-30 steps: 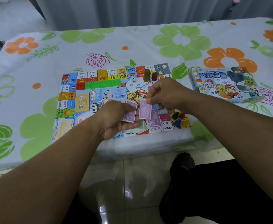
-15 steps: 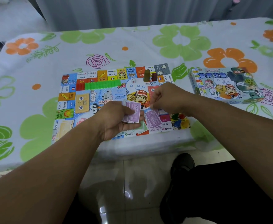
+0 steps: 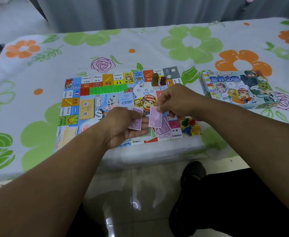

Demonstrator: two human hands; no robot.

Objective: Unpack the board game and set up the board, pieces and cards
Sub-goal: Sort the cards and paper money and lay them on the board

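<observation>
The colourful game board lies flat on the flowered tablecloth. My left hand holds a small stack of purple play notes over the board's near edge. My right hand pinches one purple note by its top, just right of that stack. More purple notes lie fanned on the board below it. A row of green houses, red houses, a die and coloured pawns sit on the board.
The game box lies to the right of the board. A yellow card stack rests on the board's left part. Two tall tokens stand near its far edge. The table's front edge runs just below the board; my dark shoe is on the tiled floor.
My right hand laid a note on the fanned pile, went back to the stack, and now pulls another purple note away from it. The left hand stayed in place.
</observation>
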